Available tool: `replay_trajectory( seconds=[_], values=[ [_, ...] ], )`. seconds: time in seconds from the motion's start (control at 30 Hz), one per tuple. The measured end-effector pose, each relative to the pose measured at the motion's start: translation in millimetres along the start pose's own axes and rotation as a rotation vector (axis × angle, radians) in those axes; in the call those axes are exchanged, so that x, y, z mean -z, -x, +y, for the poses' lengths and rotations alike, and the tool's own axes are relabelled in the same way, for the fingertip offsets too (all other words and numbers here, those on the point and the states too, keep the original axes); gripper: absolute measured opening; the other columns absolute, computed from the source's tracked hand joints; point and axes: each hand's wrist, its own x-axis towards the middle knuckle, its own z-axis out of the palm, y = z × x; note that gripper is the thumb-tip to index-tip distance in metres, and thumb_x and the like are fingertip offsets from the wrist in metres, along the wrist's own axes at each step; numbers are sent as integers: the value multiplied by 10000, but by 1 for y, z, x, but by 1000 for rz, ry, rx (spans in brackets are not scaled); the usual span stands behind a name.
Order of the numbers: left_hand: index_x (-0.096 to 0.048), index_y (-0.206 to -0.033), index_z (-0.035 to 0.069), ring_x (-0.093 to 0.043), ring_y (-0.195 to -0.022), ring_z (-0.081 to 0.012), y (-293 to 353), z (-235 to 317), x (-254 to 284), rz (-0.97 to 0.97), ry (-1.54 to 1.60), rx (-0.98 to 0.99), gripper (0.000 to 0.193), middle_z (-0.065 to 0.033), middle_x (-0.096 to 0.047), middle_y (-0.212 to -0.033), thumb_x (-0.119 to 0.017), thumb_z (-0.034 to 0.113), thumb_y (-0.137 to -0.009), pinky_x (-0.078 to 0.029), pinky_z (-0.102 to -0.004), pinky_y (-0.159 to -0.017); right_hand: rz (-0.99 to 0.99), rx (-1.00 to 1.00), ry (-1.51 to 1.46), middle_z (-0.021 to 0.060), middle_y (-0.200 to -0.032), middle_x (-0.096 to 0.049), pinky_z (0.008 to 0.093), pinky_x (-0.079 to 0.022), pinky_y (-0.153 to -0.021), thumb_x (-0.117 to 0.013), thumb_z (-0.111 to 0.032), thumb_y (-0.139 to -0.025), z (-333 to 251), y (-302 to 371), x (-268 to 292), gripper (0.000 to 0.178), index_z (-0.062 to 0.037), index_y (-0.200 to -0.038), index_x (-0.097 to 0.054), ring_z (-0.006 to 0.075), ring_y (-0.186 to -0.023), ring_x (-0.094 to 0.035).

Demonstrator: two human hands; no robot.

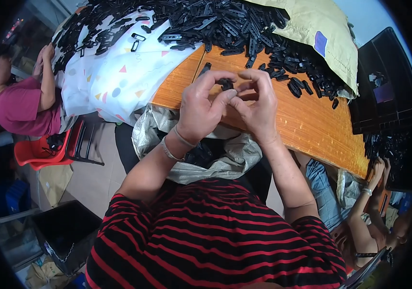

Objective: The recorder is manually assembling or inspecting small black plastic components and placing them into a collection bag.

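Observation:
My left hand [200,107] and my right hand [258,105] meet above the near edge of the wooden table [312,125]. Between the curled fingers and thumbs is a small black plastic piece [225,84], partly covered by fingertips. The left thumb and index finger pinch it, while the right fingers close in against its other side. Beyond the hands, a large heap of black plastic pieces [215,24] covers the far part of the table. Below my wrists, an open woven sack [235,161] sits at my lap with dark pieces inside.
A patterned white sheet [114,72] lies under pieces at the left. A yellow paper sack [312,29] rests at the far right, near a black crate [384,86]. Co-workers sit at left [27,106] and right [360,231]. A red chair [47,151] and black bin [66,236] stand left.

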Motion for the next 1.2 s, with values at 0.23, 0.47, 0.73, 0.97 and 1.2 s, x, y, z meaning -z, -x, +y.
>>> replay_trajectory(
  seconds=[0.23,0.47,0.73,0.97,1.2],
  values=[
    [-603,-1081,-8,-666,-860,-168,23,-2,0,53,280,218,250,-81,-667,-937,-652,-2,-836,-521,-290,-760,-239,-116,-81,99,-894,-677,292,-552,-682,-737,-77,-799,18,21,-8,342,-18,-1103,-591,192,-799,-690],
    [-628,-965,-11,-616,-769,-111,41,-12,50,-376,-90,455,102,-63,-656,-841,-624,49,-883,-479,-250,-678,-748,-4,105,125,-811,-662,370,-520,-700,-735,-178,-803,12,16,15,188,-58,-934,-676,286,-775,-663],
    [-650,-900,23,-618,-773,-313,-20,-45,20,-151,-437,113,189,-131,-628,-822,-712,173,-802,-489,-399,-676,-265,85,651,110,-891,-643,390,-524,-686,-683,-74,-814,73,-30,85,103,-61,-916,-685,323,-796,-645],
    [-642,-947,-4,-622,-820,-350,-35,-77,7,-115,-763,90,238,-180,-630,-881,-736,90,-749,-498,-410,-724,-421,145,829,112,-952,-571,426,-509,-664,-697,-65,-786,102,-46,82,171,-40,-940,-627,331,-820,-627],
    [-604,-857,12,-605,-846,-350,-29,-70,13,-97,-799,124,178,-154,-624,-875,-729,52,-737,-486,-412,-740,-595,119,853,144,-902,-579,448,-490,-657,-702,-73,-782,104,-56,85,230,-32,-948,-548,367,-811,-615]
  ],
)
